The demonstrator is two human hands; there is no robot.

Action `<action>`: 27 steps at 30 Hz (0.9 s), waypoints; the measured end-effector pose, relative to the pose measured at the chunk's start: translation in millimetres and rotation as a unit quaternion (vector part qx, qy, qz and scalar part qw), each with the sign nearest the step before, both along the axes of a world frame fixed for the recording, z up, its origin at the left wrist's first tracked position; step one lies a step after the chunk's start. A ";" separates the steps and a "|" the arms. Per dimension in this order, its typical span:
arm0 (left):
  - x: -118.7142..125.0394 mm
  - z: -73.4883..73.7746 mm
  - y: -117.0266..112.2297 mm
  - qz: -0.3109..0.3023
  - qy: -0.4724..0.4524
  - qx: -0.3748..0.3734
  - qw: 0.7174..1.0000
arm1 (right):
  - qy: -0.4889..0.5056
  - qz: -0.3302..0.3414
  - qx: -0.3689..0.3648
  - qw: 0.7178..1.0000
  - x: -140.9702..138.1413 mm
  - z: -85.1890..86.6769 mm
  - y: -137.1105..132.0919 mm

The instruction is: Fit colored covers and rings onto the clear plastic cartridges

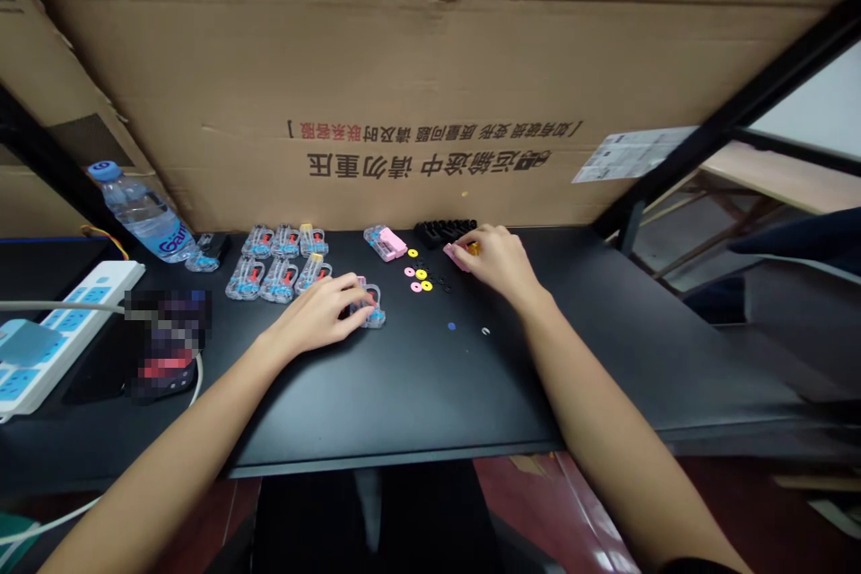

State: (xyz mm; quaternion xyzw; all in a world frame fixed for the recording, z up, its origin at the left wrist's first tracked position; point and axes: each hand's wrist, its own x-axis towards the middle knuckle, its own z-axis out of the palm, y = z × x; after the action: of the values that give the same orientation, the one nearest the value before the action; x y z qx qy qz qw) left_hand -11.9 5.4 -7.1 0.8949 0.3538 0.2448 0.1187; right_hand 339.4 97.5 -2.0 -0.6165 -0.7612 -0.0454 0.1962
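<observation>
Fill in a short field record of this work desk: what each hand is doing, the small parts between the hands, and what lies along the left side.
left hand: rests on a clear plastic piece
right hand: fingertips on a pink part
between hands: pink and yellow rings
rows: clear pieces in two rows
left side: water bottle, power strip
surface: black desk
behind: cardboard box

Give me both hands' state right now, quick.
Left hand: fingers closed on a clear plastic piece on the table.
Right hand: pinching a pink piece.
</observation>
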 end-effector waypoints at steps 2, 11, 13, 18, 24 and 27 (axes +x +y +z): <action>0.1 1.0 -0.5 -0.016 -0.015 -0.011 1.000 | -0.018 0.000 -0.011 1.000 -2.2 -3.4 -0.7; -2.8 6.9 -2.3 -0.029 0.003 0.018 0.999 | 0.072 0.050 0.068 0.994 -17.0 1.7 -6.2; -4.0 6.1 -2.5 -0.030 0.032 0.015 0.999 | 0.148 0.083 0.112 0.979 -24.2 7.5 -10.9; -4.2 2.5 -0.6 -0.027 0.052 0.018 0.998 | 0.234 0.187 0.124 0.946 -52.5 19.5 -32.5; -4.7 1.9 2.0 -0.019 0.052 0.012 0.998 | 0.161 0.318 -0.008 0.934 -89.0 2.2 -52.2; -4.8 1.5 2.0 -0.016 0.052 0.011 0.998 | 0.136 0.316 -0.020 0.939 -94.2 -5.4 -53.2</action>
State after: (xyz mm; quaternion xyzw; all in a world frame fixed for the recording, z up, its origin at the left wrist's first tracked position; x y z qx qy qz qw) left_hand -16.6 7.4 -5.6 0.9134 0.3419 0.1998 0.0942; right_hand 245.2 44.4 -7.5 -0.3486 -0.8836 0.1184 0.2893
